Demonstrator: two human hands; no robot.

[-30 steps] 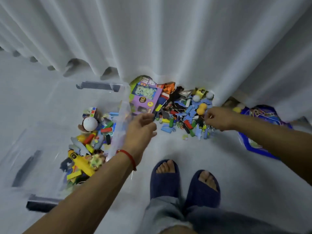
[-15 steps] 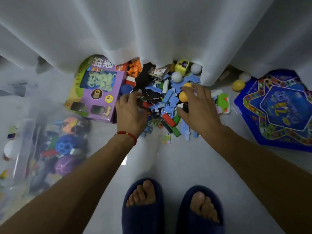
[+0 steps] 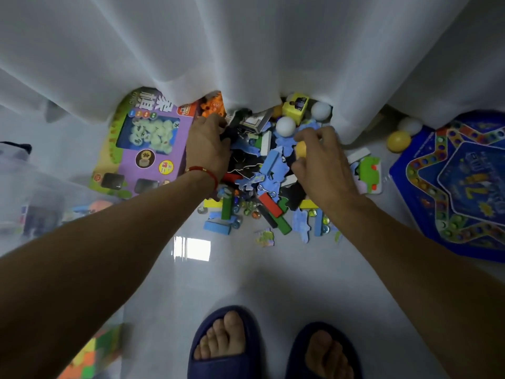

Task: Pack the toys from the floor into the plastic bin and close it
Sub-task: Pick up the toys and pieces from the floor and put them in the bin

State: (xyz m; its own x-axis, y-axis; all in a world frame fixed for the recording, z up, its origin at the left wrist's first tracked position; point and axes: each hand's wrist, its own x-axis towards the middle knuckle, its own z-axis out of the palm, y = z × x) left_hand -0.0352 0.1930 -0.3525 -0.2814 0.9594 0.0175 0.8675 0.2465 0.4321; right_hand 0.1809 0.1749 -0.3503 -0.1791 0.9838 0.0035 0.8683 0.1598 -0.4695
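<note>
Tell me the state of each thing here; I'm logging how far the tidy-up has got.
Left hand: curled into the toy pile, what it grips hidden.
Right hand: curled round a small yellow ball.
Clear plastic bin: partly filled, lid unseen.
Purple cardboard game box: flat on the floor, closed.
Blue star-pattern game board: flat, unpacked.

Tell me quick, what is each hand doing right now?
Left hand: fingers curled into the heap of small plastic toys; what it grips cannot be told.
Right hand: fingers curled round a small orange-yellow ball.
</note>
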